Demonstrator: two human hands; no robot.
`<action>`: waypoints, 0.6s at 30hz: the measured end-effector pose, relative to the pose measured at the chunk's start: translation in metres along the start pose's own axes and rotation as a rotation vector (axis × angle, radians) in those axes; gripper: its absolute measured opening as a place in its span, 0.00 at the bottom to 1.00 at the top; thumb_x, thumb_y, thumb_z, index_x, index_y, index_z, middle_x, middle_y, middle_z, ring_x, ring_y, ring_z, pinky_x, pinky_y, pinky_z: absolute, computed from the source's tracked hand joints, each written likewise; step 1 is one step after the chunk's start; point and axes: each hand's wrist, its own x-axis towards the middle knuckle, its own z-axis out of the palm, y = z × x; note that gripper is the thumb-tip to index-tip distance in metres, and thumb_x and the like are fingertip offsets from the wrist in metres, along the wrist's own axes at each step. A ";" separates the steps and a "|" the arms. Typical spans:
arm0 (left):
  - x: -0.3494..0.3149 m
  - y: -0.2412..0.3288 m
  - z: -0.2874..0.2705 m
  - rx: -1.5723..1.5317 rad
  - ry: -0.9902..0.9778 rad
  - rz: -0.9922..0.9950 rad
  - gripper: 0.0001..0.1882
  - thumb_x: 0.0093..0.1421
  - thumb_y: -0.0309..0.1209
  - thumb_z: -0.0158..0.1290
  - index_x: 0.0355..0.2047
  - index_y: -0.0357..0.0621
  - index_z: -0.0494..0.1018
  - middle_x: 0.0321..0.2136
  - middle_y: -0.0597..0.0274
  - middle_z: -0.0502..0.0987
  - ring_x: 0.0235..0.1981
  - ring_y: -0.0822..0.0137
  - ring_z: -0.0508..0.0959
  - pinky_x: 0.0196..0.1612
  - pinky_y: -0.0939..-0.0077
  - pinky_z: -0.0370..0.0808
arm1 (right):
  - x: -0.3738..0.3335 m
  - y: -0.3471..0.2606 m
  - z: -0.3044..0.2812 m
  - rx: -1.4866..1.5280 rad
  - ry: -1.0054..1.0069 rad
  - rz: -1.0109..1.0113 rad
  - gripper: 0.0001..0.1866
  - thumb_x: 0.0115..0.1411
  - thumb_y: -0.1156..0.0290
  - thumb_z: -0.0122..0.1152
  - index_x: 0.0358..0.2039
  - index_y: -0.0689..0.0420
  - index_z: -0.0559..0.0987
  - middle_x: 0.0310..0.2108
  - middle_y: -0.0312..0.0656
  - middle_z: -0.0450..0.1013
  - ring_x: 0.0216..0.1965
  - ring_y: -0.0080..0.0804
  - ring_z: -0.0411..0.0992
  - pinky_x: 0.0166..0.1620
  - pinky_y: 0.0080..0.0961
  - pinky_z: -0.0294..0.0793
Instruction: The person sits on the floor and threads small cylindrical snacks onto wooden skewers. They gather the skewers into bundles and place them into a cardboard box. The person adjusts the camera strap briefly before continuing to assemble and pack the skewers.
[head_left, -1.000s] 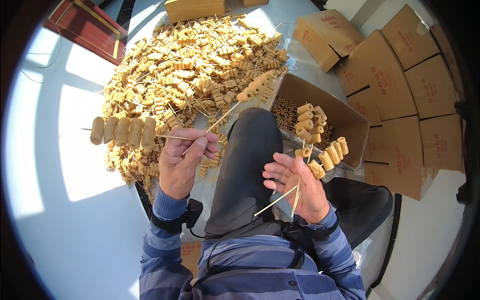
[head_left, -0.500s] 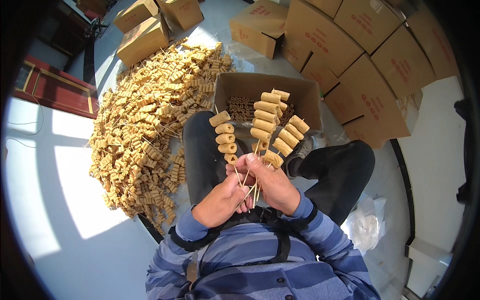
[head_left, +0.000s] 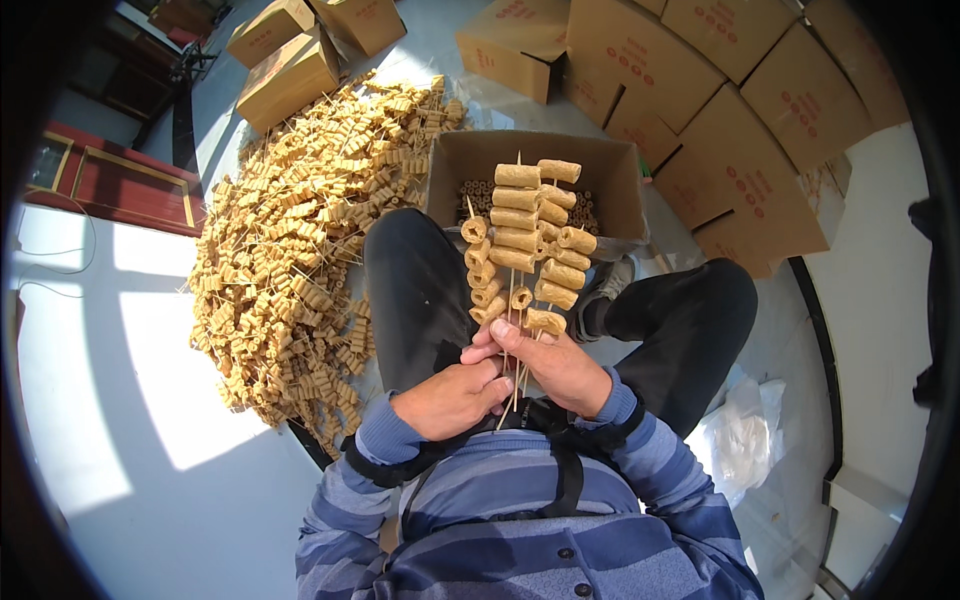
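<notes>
Several skewers of tan, ridged hollow rolls stand fanned upright in front of me, thin wooden sticks running down through them. My right hand is closed round the sticks just under the lowest rolls, its thumb pressed on them. Against the lower sticks from the left, my left hand is closed with bent fingers; part of its grip is hidden behind the sticks. Beyond the skewers, an open cardboard box holds more of these rolls in packed rows, their round ends showing.
A large heap of similar skewers covers the floor on the left. Cardboard boxes are stacked at the back right, and open cartons stand behind the heap. Clear plastic lies beside my right leg.
The left skewer has moved right, drawing the spread skewers into a tighter bunch with rolls facing sideways. My left hand has shifted slightly, and the crossed sticks now run closer together.
</notes>
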 end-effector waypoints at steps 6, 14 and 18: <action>-0.017 -0.009 -0.035 -0.597 0.281 -0.231 0.27 0.74 0.44 0.45 0.64 0.37 0.62 0.52 0.55 0.75 0.51 0.65 0.75 0.56 0.67 0.73 | -0.010 -0.014 -0.011 -0.010 -0.057 0.058 0.23 0.77 0.55 0.39 0.52 0.64 0.71 0.19 0.35 0.69 0.24 0.26 0.72 0.43 0.30 0.79; 0.017 -0.008 -0.023 -1.184 0.423 0.322 0.35 0.68 0.45 0.56 0.66 0.40 0.59 0.55 0.58 0.72 0.57 0.63 0.73 0.61 0.62 0.70 | -0.016 -0.014 -0.001 -0.001 -0.222 0.263 0.30 0.77 0.51 0.33 0.58 0.66 0.69 0.13 0.32 0.61 0.12 0.22 0.63 0.32 0.28 0.81; 0.017 -0.011 -0.019 -1.184 0.545 0.347 0.30 0.67 0.38 0.58 0.65 0.41 0.62 0.54 0.59 0.73 0.54 0.65 0.74 0.58 0.65 0.73 | -0.017 -0.009 -0.002 -0.022 -0.197 0.251 0.30 0.77 0.50 0.33 0.60 0.66 0.67 0.20 0.37 0.72 0.20 0.26 0.73 0.35 0.27 0.81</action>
